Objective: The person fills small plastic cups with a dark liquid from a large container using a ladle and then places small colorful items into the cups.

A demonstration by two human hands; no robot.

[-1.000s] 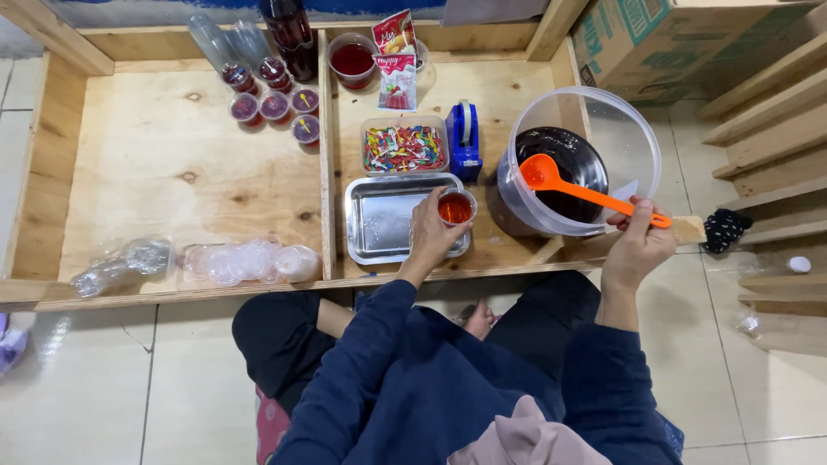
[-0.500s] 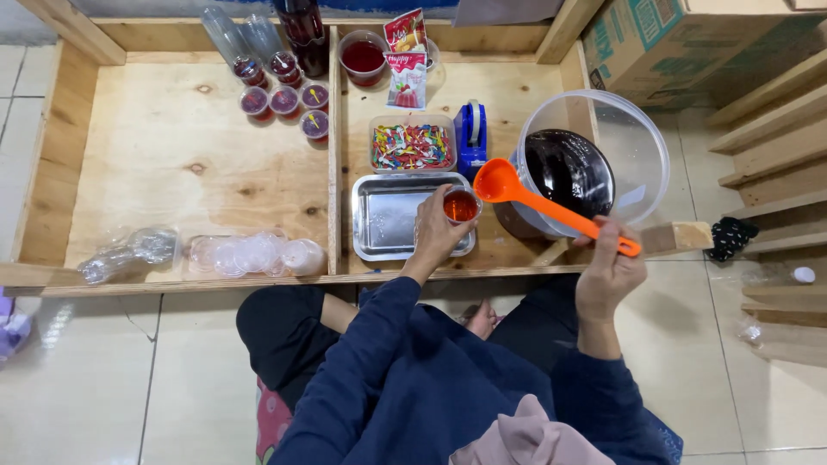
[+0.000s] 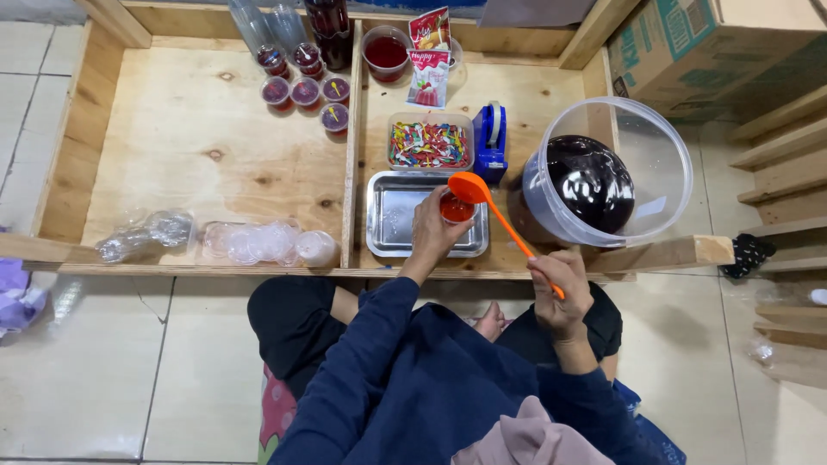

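Head view shows, at far left, crumpled clear plastic bags and a stack of empty cups, their outlines hard to separate. Further right, the left hand wraps a small cup of red liquid over a steel tray, fingers hiding most of the cup. The right hand grips an orange ladle, bowl tipped at the cup, beside a clear bucket of dark liquid.

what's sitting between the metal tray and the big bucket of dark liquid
In the head view, only the orange ladle crosses between metal tray and bucket; bare wood beneath.
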